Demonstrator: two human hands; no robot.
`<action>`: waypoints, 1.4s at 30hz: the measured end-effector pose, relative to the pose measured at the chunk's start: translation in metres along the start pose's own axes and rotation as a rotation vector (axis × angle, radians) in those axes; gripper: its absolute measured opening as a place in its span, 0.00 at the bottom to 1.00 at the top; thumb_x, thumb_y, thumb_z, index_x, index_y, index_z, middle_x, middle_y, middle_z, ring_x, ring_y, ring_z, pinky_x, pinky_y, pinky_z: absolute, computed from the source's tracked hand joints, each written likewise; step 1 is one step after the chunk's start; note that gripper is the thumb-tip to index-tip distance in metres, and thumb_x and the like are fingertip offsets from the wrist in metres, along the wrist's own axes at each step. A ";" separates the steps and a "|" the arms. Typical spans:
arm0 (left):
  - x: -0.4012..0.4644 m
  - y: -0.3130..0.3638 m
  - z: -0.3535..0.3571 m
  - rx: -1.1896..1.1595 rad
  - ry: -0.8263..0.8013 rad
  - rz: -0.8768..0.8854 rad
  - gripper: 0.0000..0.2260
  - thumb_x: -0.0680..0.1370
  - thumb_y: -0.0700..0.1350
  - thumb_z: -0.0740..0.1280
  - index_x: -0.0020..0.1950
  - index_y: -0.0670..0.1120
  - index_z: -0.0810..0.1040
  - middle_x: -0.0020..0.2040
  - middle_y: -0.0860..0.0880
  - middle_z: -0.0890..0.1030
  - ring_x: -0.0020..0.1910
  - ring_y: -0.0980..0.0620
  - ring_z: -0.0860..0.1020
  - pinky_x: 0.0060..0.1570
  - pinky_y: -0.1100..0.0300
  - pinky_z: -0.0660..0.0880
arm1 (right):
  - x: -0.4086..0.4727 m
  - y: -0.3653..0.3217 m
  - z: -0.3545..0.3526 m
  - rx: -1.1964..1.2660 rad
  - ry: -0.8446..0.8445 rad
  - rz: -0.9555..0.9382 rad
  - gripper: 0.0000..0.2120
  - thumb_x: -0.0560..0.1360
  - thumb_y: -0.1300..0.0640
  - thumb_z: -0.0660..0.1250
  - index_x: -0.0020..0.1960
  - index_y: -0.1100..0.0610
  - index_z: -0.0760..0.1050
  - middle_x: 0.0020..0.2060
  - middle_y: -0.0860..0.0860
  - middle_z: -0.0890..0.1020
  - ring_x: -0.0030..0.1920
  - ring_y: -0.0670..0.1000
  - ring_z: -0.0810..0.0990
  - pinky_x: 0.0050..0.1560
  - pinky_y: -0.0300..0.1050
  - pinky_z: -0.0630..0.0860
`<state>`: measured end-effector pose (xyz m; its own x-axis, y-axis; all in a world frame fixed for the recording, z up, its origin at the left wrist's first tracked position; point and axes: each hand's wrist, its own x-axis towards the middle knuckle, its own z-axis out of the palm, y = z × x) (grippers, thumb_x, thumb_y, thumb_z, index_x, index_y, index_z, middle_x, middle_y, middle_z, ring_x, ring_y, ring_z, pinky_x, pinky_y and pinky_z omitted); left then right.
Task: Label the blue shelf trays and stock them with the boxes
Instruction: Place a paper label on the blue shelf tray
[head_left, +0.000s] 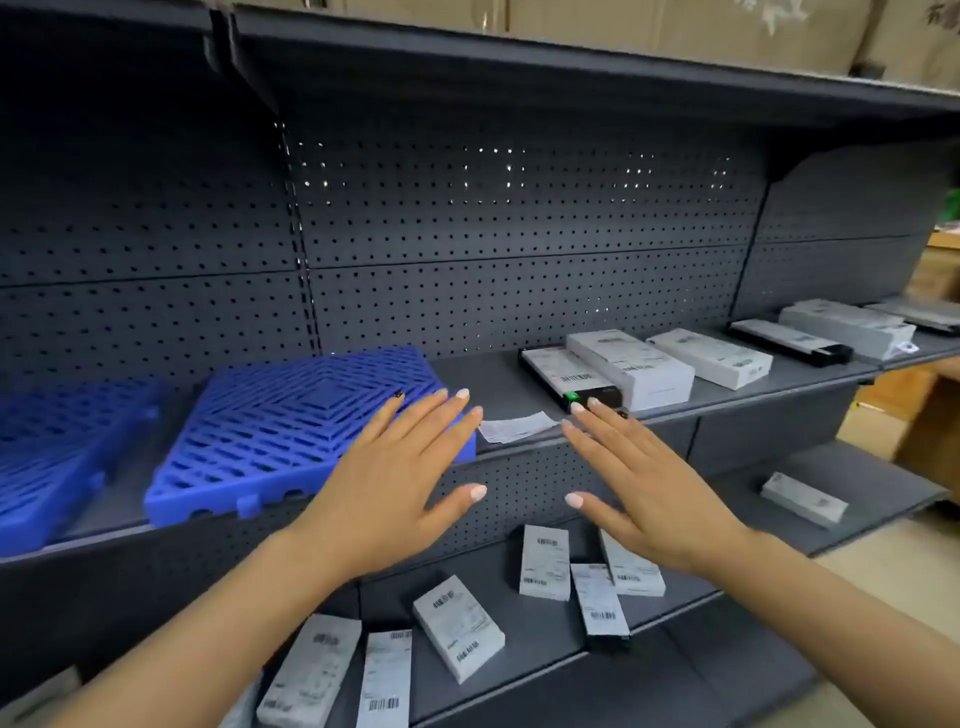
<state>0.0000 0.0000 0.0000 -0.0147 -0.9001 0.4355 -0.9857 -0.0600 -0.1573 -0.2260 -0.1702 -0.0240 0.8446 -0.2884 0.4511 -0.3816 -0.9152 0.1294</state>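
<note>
Both bare hands hover flat and empty, the left hand (395, 483) over the blue slatted plastic tray's (291, 431) corner, the right hand (644, 488) nearer the white paper label strip (517, 427) lying between them.

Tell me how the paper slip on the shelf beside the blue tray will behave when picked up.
The paper slip looks thin and flat, so probably floppy and very light. It lies flush on the shelf, so pinching it may need sliding it to the edge. It seems easy to crease, or to blow off.
</note>
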 end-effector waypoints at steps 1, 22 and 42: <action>0.007 -0.003 0.005 -0.010 -0.012 0.009 0.30 0.79 0.64 0.49 0.76 0.49 0.59 0.76 0.51 0.59 0.75 0.52 0.56 0.72 0.49 0.50 | 0.005 0.004 0.005 -0.006 -0.016 -0.003 0.31 0.79 0.37 0.48 0.76 0.55 0.56 0.75 0.52 0.58 0.76 0.51 0.51 0.72 0.51 0.53; 0.098 0.005 0.064 -0.065 -0.163 -0.196 0.30 0.74 0.64 0.46 0.72 0.54 0.66 0.72 0.55 0.67 0.74 0.54 0.59 0.71 0.53 0.51 | 0.099 0.088 0.086 0.201 0.062 -0.340 0.18 0.78 0.50 0.57 0.60 0.57 0.77 0.56 0.50 0.81 0.64 0.54 0.74 0.66 0.47 0.67; 0.102 0.034 0.076 -0.112 0.002 -0.377 0.13 0.74 0.51 0.59 0.47 0.56 0.84 0.44 0.60 0.83 0.46 0.63 0.79 0.60 0.58 0.72 | 0.112 0.115 0.109 0.606 0.216 -0.469 0.11 0.75 0.52 0.63 0.48 0.53 0.83 0.45 0.44 0.84 0.52 0.47 0.81 0.54 0.43 0.78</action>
<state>-0.0225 -0.1266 -0.0285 0.3521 -0.8230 0.4457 -0.9341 -0.3393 0.1115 -0.1342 -0.3387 -0.0543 0.7514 0.1687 0.6379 0.3183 -0.9395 -0.1264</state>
